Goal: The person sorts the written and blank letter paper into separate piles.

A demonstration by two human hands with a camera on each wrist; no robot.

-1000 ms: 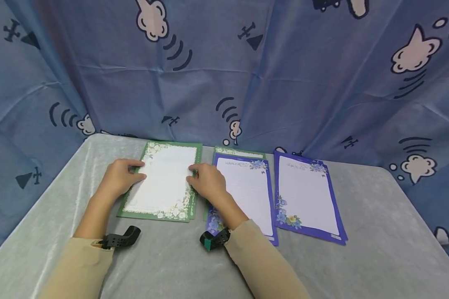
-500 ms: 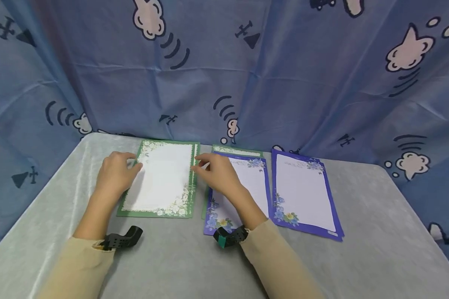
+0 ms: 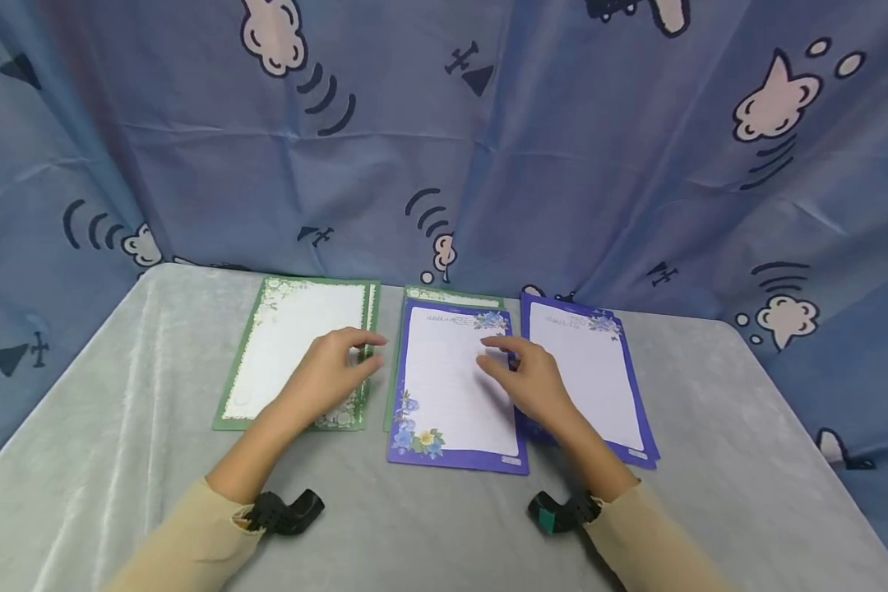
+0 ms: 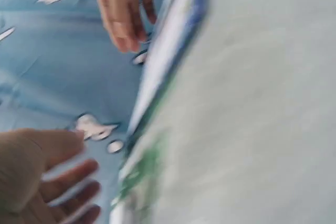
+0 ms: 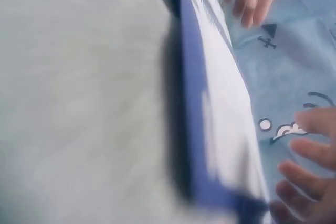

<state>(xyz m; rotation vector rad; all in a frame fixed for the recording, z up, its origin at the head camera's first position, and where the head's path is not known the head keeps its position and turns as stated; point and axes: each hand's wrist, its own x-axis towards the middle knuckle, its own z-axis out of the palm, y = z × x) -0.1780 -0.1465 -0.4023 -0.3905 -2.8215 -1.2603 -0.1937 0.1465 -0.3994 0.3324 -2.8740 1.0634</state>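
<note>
In the head view my left hand (image 3: 329,374) hovers over the right side of the left stack of green-bordered flower paper (image 3: 289,345), thumb and fingers spread and nothing between them. My right hand (image 3: 536,382) is held over the right edge of the middle purple-bordered sheet (image 3: 451,386), fingers apart, holding nothing. Under that purple sheet lies green-bordered paper (image 3: 455,297), whose top and left edges stick out. Both wrist views are blurred; the left one shows my left hand (image 4: 42,182) with loose fingers, the right one my right hand (image 5: 310,171) likewise.
A further stack of purple-bordered paper (image 3: 599,378) lies at the right, its sheets slightly askew, close against the middle sheet. All lie on a grey cloth-covered table (image 3: 385,534). A blue patterned curtain (image 3: 444,148) hangs right behind the back edge.
My hands have let go of the left green stack's side edges. Both have moved right, the left across the green stack, the right across the middle purple sheet. The head view has shifted slightly.
</note>
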